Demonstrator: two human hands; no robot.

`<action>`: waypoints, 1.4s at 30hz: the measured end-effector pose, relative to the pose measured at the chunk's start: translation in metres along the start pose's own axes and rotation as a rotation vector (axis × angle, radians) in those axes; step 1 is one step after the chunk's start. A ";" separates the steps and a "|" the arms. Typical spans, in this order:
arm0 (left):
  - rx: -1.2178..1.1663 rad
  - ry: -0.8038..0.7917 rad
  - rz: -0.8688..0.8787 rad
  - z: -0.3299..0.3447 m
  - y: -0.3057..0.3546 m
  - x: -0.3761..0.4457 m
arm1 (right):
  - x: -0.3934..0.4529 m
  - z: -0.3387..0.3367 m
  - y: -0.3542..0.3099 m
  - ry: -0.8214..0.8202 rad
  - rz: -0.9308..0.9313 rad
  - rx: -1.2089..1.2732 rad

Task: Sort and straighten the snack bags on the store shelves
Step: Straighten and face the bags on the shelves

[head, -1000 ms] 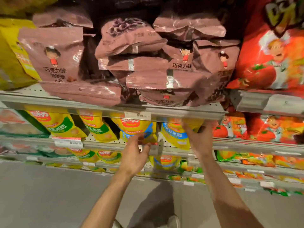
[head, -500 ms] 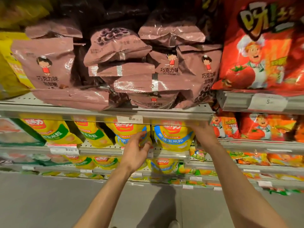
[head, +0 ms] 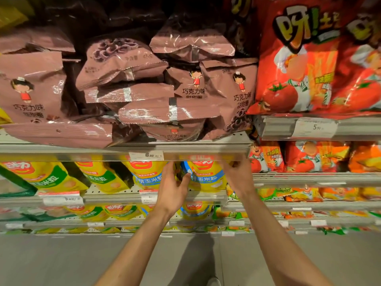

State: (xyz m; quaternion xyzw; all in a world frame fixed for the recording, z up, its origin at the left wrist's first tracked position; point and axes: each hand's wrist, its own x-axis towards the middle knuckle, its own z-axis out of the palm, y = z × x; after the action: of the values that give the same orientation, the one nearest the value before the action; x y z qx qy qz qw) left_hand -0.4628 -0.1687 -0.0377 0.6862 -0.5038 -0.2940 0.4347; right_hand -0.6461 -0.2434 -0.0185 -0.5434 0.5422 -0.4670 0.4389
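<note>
Both hands are at the yellow bag (head: 208, 176) with the blue band, centre of frame, on the second shelf (head: 115, 198) just under the top shelf's lip (head: 82, 150).

Left hand (head: 173, 190): fingers curled round the bag's left edge, thumb on its front. It grips the bag.

Right hand (head: 237, 174): at the bag's upper right corner, fingers bent and partly tucked behind the shelf lip. Looks like a grip on the bag's top, but the contact is half hidden, so I can't tell for sure.

The bag stands upright and faces out, with another yellow bag touching its left side.

Left of them: more yellow bags (head: 103, 178) with green bands, leaning.

Top shelf, upper centre: brown bags (head: 144, 89) in a messy pile, some flat, some upright. Upper right: red tomato bags (head: 305, 65), upright. A price tag (head: 146, 155) sits on the lip above the hands.
</note>
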 end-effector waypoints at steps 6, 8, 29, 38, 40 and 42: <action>-0.004 0.032 0.013 0.004 -0.001 0.007 | -0.042 0.025 0.022 0.212 -0.062 -0.202; -0.023 0.030 0.006 0.004 0.000 0.007 | -0.047 0.030 0.025 0.213 -0.116 -0.292; -0.126 -0.036 -0.046 -0.006 -0.014 0.005 | -0.036 0.025 0.027 0.216 -0.180 -0.315; -0.137 0.038 -0.062 -0.036 -0.053 -0.006 | -0.061 0.042 0.036 0.295 -0.041 -0.269; -0.155 0.035 -0.060 -0.054 -0.064 -0.006 | -0.073 0.051 0.035 0.351 -0.095 -0.271; -0.136 0.031 -0.050 -0.074 -0.076 -0.006 | -0.087 0.065 0.037 0.391 -0.110 -0.276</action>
State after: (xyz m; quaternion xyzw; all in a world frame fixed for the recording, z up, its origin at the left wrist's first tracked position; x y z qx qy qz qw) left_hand -0.3687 -0.1322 -0.0727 0.6719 -0.4586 -0.3278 0.4803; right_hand -0.5870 -0.1591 -0.0692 -0.5261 0.6451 -0.5080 0.2214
